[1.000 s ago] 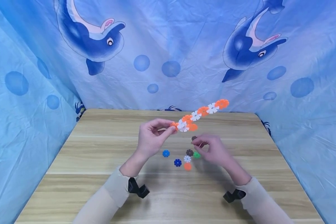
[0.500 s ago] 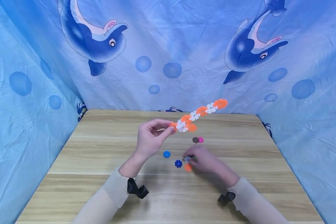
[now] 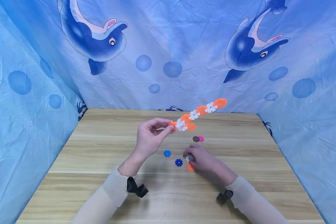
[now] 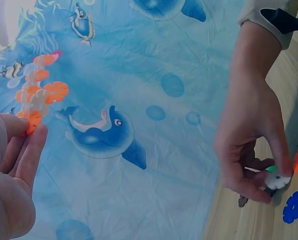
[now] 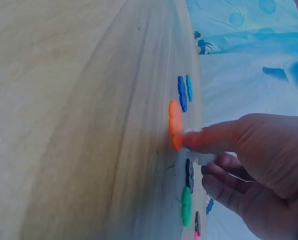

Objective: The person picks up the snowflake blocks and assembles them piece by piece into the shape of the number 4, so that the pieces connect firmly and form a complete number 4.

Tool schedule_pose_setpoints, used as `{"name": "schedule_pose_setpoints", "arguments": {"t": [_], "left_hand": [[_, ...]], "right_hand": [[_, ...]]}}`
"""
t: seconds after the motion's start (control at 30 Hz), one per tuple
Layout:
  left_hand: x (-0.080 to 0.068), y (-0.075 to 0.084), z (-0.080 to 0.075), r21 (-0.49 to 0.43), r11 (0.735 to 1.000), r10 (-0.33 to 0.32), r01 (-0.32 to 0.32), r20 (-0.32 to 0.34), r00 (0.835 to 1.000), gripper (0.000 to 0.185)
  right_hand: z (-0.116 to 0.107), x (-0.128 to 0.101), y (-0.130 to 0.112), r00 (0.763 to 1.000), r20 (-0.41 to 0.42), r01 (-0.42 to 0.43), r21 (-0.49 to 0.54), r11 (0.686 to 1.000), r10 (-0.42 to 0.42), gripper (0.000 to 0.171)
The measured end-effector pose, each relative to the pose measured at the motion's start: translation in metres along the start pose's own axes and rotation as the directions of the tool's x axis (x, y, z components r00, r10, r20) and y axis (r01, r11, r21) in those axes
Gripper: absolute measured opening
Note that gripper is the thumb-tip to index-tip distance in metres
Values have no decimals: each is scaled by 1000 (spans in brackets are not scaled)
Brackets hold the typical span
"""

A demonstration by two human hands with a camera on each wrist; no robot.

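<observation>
White snowflake disc (image 3: 189, 158) pinched in the right hand (image 3: 202, 161), thumb and curled fingers closed on it, low over the bench (image 3: 100, 149). Same pinch clear from the left wrist view (image 4: 278, 181), fingertips (image 4: 284, 167) bent round the disc's edge. Left hand (image 3: 150, 137) raised, gripping one end of an orange-and-white chain (image 3: 197, 113) between thumb and fingers, the rest of the chain slanting up and away from the white disc, toward the far edge of the bench.

Working outward from that white disc: loose orange disc (image 3: 190, 167) right beside it on the near side, looks to be touching the thumb tip in the right wrist view (image 5: 175, 125). Dark blue disc (image 3: 179, 162) just to the left, lighter blue disc (image 3: 167, 153) a bit further left and back. Brown disc (image 3: 195, 139) and pink disc (image 3: 201, 138) sitting together behind it, edges touching. Green disc (image 5: 187, 206) and another dark one (image 5: 190, 175) tucked under the right hand, only showing from the right wrist view. Blue dolphin cloth (image 3: 170, 46) hung all around behind the bench.
</observation>
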State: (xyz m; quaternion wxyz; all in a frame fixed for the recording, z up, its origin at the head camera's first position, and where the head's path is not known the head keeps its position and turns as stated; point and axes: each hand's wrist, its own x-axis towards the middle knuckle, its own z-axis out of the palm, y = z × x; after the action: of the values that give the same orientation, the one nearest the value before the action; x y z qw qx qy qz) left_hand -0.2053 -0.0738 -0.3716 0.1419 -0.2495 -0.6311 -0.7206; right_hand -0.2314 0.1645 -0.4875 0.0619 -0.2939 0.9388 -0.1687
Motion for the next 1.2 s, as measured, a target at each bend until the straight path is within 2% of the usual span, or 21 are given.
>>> {"name": "schedule_pose_setpoints", "arguments": {"t": [0.1,0.27,0.37,0.43,0.53,0.67,0.8,0.9,0.97,1.03,1.13,1.2], "left_hand": [[0,0,1,-7,1000,3,-3,-5,1000,20],[-2,1,3,1,1000,3,-3,-10,1000,20],[-3,1,3,6,1000,6,-6,-14,1000,20],[-3,1,4,5,1000,10,-10,-16,1000,20],[-3,0,3,1,1000,11,-11,-14,1000,21],[-3,0,3,0,1000,10,-10,-20,1000,22],[-3,-2,3,-5,1000,5,-5,-23,1000,22],[-2,-2,3,-1,1000,1,-1,-19,1000,22],[-2,-2,4,1,1000,2,-2,-17,1000,21],[-1,-3,4,-2,1000,6,-6,-15,1000,21],[0,-5,5,-4,1000,12,-12,-13,1000,21],[0,-6,5,-4,1000,16,-16,-11,1000,21]], "right_hand": [[-2,1,1,1000,-22,7,27,1000,-6,18],[-14,-2,0,996,-88,2,151,988,12,13],[-28,-6,-2,981,-191,77,177,981,-42,13],[-40,-10,-3,954,-284,151,159,976,-101,11],[-59,-17,-7,877,-449,253,121,960,-174,8],[-82,-24,-15,724,-657,329,60,942,-211,15],[-95,-29,-21,586,-782,387,39,921,-213,22],[-102,-30,-27,501,-834,476,43,878,-231,25],[-106,-31,-31,454,-857,534,44,844,-243,25],[-109,-32,-35,419,-872,590,49,806,-254,25],[-113,-33,-39,385,-884,647,54,761,-264,23],[-115,-34,-40,373,-887,671,56,739,-271,24]]}}
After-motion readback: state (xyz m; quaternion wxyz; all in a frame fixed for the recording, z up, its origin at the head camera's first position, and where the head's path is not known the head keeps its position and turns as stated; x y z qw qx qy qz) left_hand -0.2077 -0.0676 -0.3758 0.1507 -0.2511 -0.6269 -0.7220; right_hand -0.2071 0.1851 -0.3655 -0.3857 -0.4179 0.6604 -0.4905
